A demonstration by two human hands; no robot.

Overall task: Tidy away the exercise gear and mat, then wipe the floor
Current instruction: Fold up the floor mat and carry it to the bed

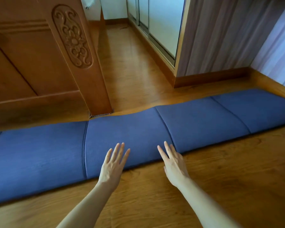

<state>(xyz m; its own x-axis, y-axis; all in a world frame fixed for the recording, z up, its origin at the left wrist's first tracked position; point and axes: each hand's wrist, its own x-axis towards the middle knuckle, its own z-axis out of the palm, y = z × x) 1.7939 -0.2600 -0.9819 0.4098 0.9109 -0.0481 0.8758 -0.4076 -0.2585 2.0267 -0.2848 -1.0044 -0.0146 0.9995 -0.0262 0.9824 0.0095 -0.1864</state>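
A long blue exercise mat [138, 139] lies flat on the wooden floor [220, 178], running from the lower left edge of the frame up to the right edge. Stitched creases divide it into padded sections, and its far edge bulges slightly near the middle of the picture.

Both arms reach in from the bottom of the frame. The left hand [112, 165] is at lower centre, palm down, its fingers [118, 150] straight and slightly spread over the near edge of the mat; they hold nothing. Whether the palm actually presses on the mat or hovers just above it cannot be told. The right hand [174, 163] is just to the right of it, also palm down with straight, spread fingers [167, 149] and holding nothing; the fingertips lie over the mat's near edge while the heel of the hand is over bare floor. The two hands are near one another but apart.

In the upper left stands a wooden bed frame [23, 63] with a post bearing a carved floral oval [72, 37]; the post's foot is just beside the mat's far edge. In the upper middle is a sliding glass door [160, 25], and a grey curtain [220, 33] hangs at the upper right.
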